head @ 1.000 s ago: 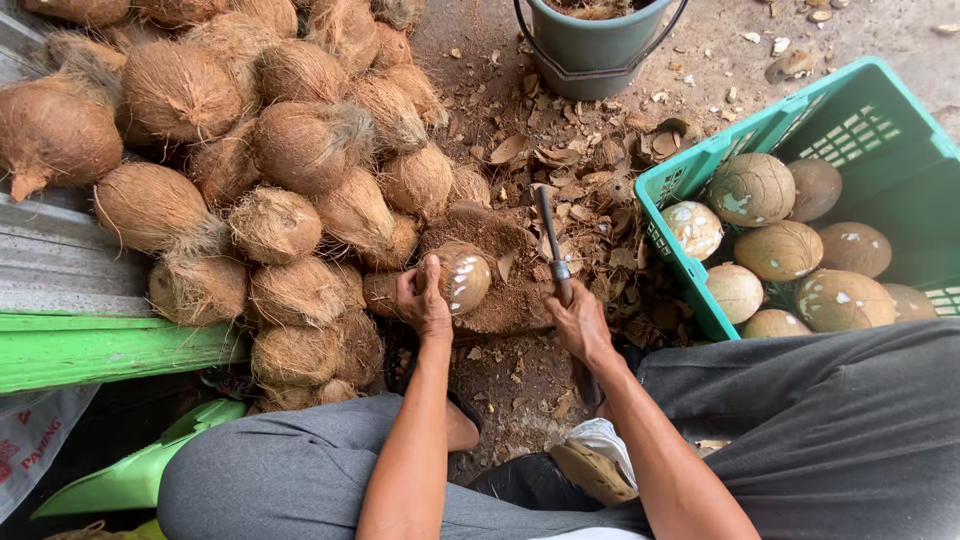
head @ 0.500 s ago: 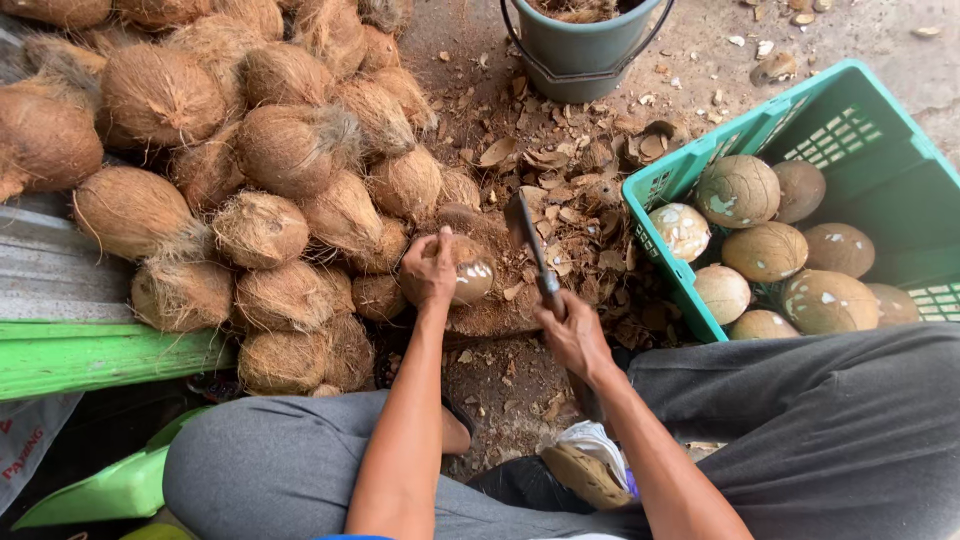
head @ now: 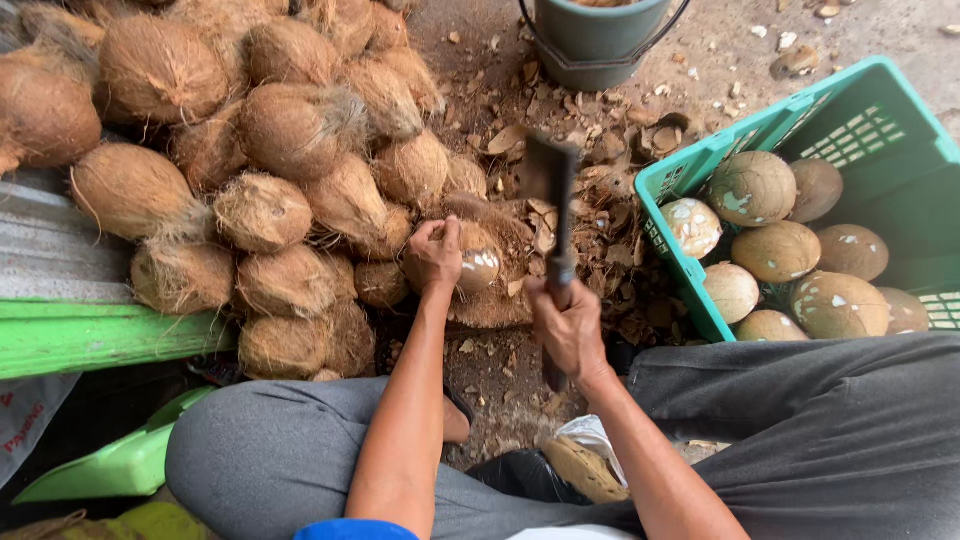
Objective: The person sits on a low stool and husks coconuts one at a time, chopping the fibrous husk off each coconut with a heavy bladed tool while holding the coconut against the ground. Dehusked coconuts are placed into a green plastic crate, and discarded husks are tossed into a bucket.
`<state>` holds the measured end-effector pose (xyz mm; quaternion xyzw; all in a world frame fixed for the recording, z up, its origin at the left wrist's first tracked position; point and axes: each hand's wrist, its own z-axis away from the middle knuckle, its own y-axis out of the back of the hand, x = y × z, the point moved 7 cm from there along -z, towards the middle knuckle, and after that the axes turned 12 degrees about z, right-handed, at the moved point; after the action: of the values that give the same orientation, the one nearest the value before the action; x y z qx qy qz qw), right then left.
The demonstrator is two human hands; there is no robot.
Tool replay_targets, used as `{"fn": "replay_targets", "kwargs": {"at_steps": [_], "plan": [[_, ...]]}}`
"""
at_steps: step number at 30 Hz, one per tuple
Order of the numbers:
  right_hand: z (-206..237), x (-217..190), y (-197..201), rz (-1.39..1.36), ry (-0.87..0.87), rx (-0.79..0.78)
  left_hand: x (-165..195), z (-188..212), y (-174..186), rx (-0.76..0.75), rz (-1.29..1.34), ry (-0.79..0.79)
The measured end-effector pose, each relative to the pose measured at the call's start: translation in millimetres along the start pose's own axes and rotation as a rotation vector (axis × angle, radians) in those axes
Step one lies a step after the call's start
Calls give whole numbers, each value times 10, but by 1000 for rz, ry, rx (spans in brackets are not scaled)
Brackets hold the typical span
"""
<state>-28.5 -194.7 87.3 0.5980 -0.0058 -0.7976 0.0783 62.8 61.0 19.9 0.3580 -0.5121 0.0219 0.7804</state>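
Observation:
My left hand (head: pixel 436 254) grips a partly shelled brown coconut (head: pixel 478 262) with white patches, held against the ground in front of my knees. My right hand (head: pixel 567 325) is closed around the handle of a cleaver (head: pixel 553 178), whose dark blade is raised above and just right of that coconut. Under the coconut lies a bed of shell chips (head: pixel 590 230).
A heap of fibrous husked coconuts (head: pixel 290 130) fills the left. A green crate (head: pixel 690 175) at right holds several peeled coconuts (head: pixel 778 250). A grey bucket (head: pixel 597 35) stands at the top. A green board (head: pixel 95 335) lies at left. My grey-trousered legs (head: pixel 820 430) frame the bottom.
My right hand has lifted the cleaver, so its blade now stands higher and closer to the camera. My left hand has stayed on the coconut.

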Motion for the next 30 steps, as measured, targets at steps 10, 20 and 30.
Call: {"fn": "replay_targets", "kwargs": {"at_steps": [10, 20, 30], "plan": [[-28, 252, -153, 238, -194, -99, 46, -73, -39, 24, 144, -178], [-43, 283, -176, 264, -303, -141, 48, -51, -87, -42, 279, -129], [-11, 373, -272, 386, -316, -243, 31, 66, -32, -16, 238, 72]]}}
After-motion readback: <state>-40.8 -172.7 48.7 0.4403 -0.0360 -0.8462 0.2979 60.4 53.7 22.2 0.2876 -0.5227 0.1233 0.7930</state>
